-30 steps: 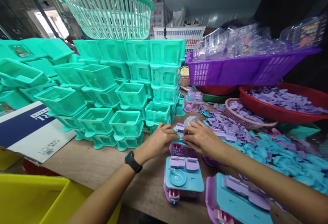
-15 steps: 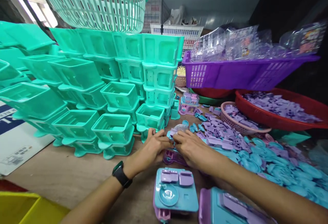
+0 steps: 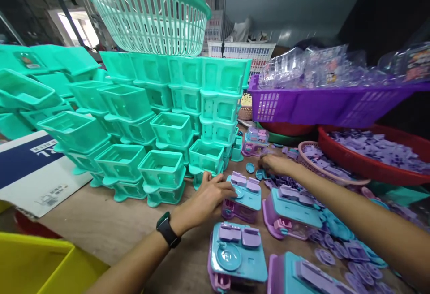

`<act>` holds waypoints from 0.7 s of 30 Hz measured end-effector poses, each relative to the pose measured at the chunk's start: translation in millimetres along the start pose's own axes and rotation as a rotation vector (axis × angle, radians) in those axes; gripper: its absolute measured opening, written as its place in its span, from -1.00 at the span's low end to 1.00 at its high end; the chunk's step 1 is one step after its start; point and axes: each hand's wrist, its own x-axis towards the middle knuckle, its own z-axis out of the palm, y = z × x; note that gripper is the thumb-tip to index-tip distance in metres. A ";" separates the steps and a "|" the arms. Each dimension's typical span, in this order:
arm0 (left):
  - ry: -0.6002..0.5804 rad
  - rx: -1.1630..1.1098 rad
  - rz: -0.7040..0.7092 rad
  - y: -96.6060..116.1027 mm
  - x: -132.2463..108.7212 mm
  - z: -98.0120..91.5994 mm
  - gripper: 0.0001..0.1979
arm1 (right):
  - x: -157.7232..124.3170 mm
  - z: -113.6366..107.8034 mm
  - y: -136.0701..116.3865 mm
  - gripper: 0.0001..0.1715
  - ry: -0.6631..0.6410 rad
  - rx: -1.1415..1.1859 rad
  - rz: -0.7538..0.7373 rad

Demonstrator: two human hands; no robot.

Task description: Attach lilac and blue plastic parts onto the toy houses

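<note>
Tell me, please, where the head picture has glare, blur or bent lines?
Head view: the window is blown out white; the stacked mint tubs and the mint basket lean and bulge from wide-angle distortion; the left hand and right hand look sharp, while the right forearm stretches at the lower edge.

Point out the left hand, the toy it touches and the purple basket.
left hand (image 3: 208,197): head view, back of the hand.
toy (image 3: 250,197): head view, its blue top plate.
purple basket (image 3: 319,105): head view, its slotted front wall.
</note>
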 end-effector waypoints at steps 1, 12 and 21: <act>-0.001 -0.008 -0.001 -0.5 -0.7 -0.4 -0.67 | -1.1 -1.7 -0.1 -0.66 0.003 0.007 0.027; 0.087 0.029 0.234 52.5 21.2 -24.4 -0.60 | -147.1 -26.6 -28.5 -0.46 0.013 0.649 0.364; -0.244 0.279 0.387 74.2 75.0 -2.2 -0.62 | -140.3 -4.9 -65.6 -0.63 0.062 0.342 0.520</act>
